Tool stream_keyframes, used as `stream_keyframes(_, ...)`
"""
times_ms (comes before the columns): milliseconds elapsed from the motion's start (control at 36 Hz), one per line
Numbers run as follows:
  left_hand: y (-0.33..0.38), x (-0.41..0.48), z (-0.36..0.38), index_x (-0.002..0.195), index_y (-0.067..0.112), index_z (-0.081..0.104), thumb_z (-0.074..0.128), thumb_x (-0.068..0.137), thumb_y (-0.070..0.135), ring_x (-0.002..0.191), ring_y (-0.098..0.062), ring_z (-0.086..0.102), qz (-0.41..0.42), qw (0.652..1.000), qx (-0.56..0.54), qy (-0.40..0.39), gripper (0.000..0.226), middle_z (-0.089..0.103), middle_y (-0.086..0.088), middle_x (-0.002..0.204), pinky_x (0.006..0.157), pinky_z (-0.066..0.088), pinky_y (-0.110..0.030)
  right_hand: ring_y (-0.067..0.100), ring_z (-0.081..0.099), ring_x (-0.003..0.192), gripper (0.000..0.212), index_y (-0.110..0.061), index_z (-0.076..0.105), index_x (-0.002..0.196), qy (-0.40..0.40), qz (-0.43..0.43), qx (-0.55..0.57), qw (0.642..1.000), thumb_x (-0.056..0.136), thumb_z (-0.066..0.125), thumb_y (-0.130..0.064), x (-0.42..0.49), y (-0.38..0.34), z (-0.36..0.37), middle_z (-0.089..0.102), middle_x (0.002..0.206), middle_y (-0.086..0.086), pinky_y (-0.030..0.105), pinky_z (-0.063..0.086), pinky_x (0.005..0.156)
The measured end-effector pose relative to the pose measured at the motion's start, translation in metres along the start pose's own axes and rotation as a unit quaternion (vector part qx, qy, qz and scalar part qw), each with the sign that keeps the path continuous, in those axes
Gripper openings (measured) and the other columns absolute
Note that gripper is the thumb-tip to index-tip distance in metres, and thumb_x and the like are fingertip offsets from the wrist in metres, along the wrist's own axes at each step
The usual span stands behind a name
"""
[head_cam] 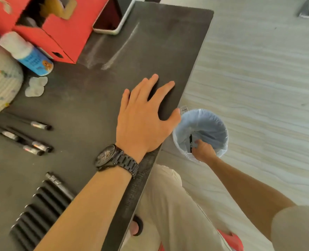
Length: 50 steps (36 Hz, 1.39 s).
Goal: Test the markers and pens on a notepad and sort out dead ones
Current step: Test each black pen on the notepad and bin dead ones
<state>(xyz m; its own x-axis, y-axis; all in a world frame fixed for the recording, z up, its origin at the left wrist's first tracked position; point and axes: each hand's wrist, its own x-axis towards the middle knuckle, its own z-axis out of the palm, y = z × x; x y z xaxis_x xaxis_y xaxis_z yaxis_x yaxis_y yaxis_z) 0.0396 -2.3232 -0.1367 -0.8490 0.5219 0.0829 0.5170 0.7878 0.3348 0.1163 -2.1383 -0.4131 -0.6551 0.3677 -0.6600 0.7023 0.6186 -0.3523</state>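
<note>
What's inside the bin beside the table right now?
The bin holds the right hand with a black pen in its grip. Crumpled liner folds and the hand cover the bottom, so anything already dropped there cannot be seen.

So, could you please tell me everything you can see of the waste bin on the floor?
The waste bin is small and round, lined with a pale blue, see-through plastic bag folded over its rim. It stands upright on the pale wood-grain floor, just past the edge of the dark table. The right hand reaches into its open mouth, holding a black pen upright inside.
</note>
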Motion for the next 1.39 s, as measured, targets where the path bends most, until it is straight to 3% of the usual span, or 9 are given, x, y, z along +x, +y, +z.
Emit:
stream_keyframes(222,0.014,-0.016,-0.007,0.153,0.037,0.034,0.046,0.099,0.054,0.153,-0.015,0.011,-0.034,0.999,-0.010,-0.028,0.058,0.019,0.006,0.165,0.124,0.006,-0.044,0.026,0.065,0.079,0.016,-0.016,0.064,0.111,0.129,-0.129,0.188,0.965,0.100,0.053,-0.017,-0.104,-0.022,-0.050,0.068,0.088,0.002,0.038,0.051,0.069)
stream_keyframes(306,0.020,-0.036,-0.016,0.148,0.033,0.044,0.045,0.102,0.046,0.151,-0.016,0.018,-0.035,0.997,-0.044,-0.043,0.048,0.028,0.004,0.162,0.123,0.012,-0.048,-0.002,0.060,0.084,0.017,-0.029,0.064,0.115,0.168,-0.179,0.263,0.933,0.099,0.058,-0.023,-0.160,-0.035,-0.069,0.064,0.093,-0.024,0.020,0.045,0.065)
stream_keyframes(528,-0.011,-0.185,-0.065,0.141,0.045,0.044,0.046,0.097,0.051,0.145,-0.003,0.027,-0.078,0.984,-0.076,0.143,0.045,0.036,0.019,0.154,0.121,0.023,-0.037,0.000,0.067,0.085,0.027,-0.037,0.069,0.094,0.168,-0.401,0.345,0.832,0.091,0.071,-0.010,-0.282,-0.112,-0.101,0.072,0.091,-0.020,0.010,0.050,0.071)
stream_keyframes(611,-0.039,-0.265,-0.078,0.139,0.053,0.039,0.040,0.095,0.058,0.143,0.012,0.016,-0.169,0.960,-0.058,0.215,0.044,0.028,0.033,0.152,0.118,0.018,-0.024,-0.003,0.068,0.083,0.034,-0.038,0.069,0.096,0.145,-0.483,0.300,0.810,0.090,0.070,-0.004,-0.308,-0.155,-0.095,0.075,0.091,-0.020,0.005,0.048,0.074)
stream_keyframes(722,-0.072,-0.357,-0.096,0.133,0.043,0.057,0.050,0.093,0.050,0.142,-0.005,0.036,-0.320,0.904,-0.043,0.282,0.041,0.042,0.024,0.147,0.117,0.031,-0.035,-0.010,0.065,0.085,0.031,-0.044,0.065,0.096,0.069,-0.562,0.182,0.804,0.092,0.069,-0.014,-0.327,-0.222,-0.083,0.070,0.095,-0.030,0.000,0.044,0.069)
stream_keyframes(833,-0.092,-0.424,-0.098,0.137,0.044,0.053,0.054,0.098,0.044,0.144,-0.005,0.032,-0.420,0.868,-0.007,0.267,0.040,0.040,0.022,0.150,0.120,0.025,-0.034,-0.005,0.063,0.100,0.021,-0.040,0.060,0.108,0.029,-0.621,0.004,0.784,0.096,0.065,-0.023,-0.334,-0.298,-0.056,0.068,0.105,-0.022,0.016,0.047,0.081)
stream_keyframes(972,-0.098,-0.465,-0.081,0.132,0.039,0.060,0.064,0.092,0.036,0.140,-0.013,0.044,-0.468,0.843,0.007,0.265,0.040,0.050,0.013,0.147,0.118,0.026,-0.039,0.027,0.051,0.124,0.038,-0.018,0.055,0.133,0.059,-0.638,-0.230,0.732,0.097,0.063,-0.029,-0.324,-0.390,-0.010,0.054,0.133,0.006,0.038,0.043,0.098)
stream_keyframes(1139,-0.104,-0.464,-0.076,0.126,0.037,0.064,0.057,0.090,0.039,0.136,-0.015,0.049,-0.482,0.832,0.017,0.275,0.038,0.055,0.010,0.144,0.117,0.027,-0.039,0.038,0.031,0.143,0.051,-0.015,0.046,0.147,0.085,-0.605,-0.371,0.700,0.100,0.056,-0.033,-0.313,-0.460,0.033,0.033,0.156,0.017,0.046,0.032,0.115)
stream_keyframes(1389,-0.107,-0.465,-0.082,0.133,0.039,0.058,0.044,0.094,0.043,0.144,-0.011,0.036,-0.484,0.831,-0.004,0.274,0.041,0.046,0.013,0.151,0.121,0.012,-0.032,0.044,0.006,0.152,0.059,-0.020,0.022,0.160,0.101,-0.517,-0.411,0.744,0.106,0.034,-0.043,-0.289,-0.503,0.075,0.004,0.166,0.022,0.053,0.016,0.120)
